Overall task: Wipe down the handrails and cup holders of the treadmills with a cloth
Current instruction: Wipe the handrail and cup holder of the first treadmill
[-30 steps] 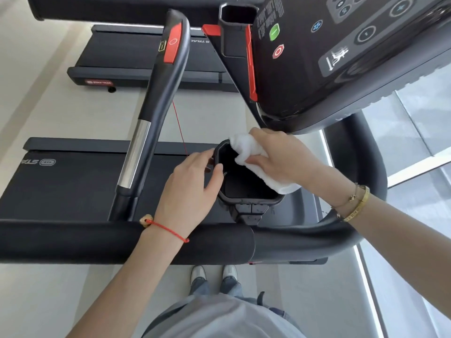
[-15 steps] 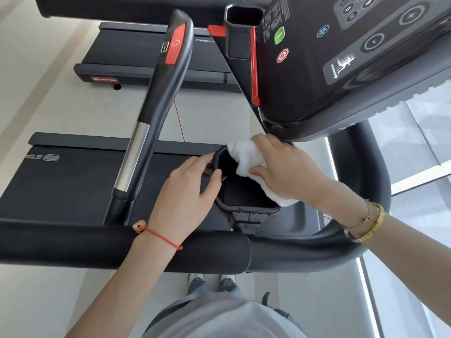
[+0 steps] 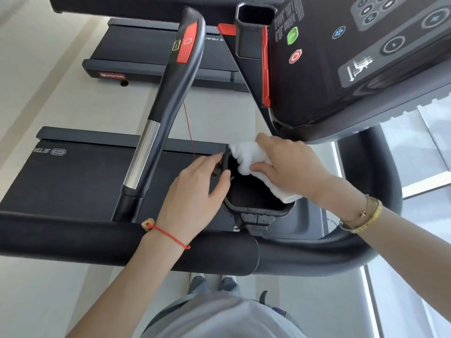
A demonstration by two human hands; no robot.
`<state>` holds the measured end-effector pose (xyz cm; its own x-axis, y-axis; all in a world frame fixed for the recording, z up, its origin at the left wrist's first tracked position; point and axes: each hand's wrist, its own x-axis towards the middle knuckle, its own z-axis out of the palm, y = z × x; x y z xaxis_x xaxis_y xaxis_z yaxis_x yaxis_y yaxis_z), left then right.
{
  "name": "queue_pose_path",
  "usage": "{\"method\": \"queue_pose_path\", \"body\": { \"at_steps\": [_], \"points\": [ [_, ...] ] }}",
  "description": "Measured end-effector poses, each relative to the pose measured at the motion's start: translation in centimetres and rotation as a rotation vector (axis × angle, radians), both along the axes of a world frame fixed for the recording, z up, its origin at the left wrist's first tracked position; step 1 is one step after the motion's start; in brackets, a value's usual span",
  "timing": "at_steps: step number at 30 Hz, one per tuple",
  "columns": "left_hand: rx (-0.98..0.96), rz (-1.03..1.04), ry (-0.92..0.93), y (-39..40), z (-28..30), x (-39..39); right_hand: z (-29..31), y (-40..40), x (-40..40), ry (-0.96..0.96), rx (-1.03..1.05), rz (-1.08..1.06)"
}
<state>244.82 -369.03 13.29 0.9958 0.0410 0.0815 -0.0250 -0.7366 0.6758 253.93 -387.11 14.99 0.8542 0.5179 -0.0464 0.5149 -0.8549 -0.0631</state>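
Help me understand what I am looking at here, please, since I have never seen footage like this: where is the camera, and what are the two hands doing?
There is no robot here. The camera sits on a person's head and looks down, so you see their own arms, torso and shoes from above. In front of them is a treadmill: the black console at upper right, a padded handrail running across the lower part, and a curved side handle with a red button. The black open box in the middle is the cup holder. The right hand has a grip on a white cloth and presses it against the holder's far rim and inner wall. The left hand steadies the holder at its left edge, thumb on the rim. A second treadmill stands behind on the pale floor.
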Motion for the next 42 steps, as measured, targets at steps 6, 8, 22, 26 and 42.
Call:
{"method": "queue_pose_path", "body": {
  "at_steps": [6,8,22,26,42],
  "points": [
    [0.038,-0.027,-0.019,0.1,0.0,0.1,-0.3,-1.6,-2.2,0.231,0.253,-0.316],
    [0.068,-0.064,-0.027,0.3,0.2,0.4,-0.8,-1.9,-3.0,0.251,0.288,-0.380],
    [0.012,-0.216,0.000,1.2,-0.5,2.4,-1.1,-2.0,-3.1,0.352,0.488,-0.496],
    [-0.001,-0.215,-0.006,1.4,-0.7,2.4,-1.6,-2.9,-5.5,0.327,0.537,-0.505],
    [-0.032,-0.221,-0.024,1.5,-1.1,2.4,1.6,-4.1,-9.5,0.148,0.177,0.330]
  ]
}}
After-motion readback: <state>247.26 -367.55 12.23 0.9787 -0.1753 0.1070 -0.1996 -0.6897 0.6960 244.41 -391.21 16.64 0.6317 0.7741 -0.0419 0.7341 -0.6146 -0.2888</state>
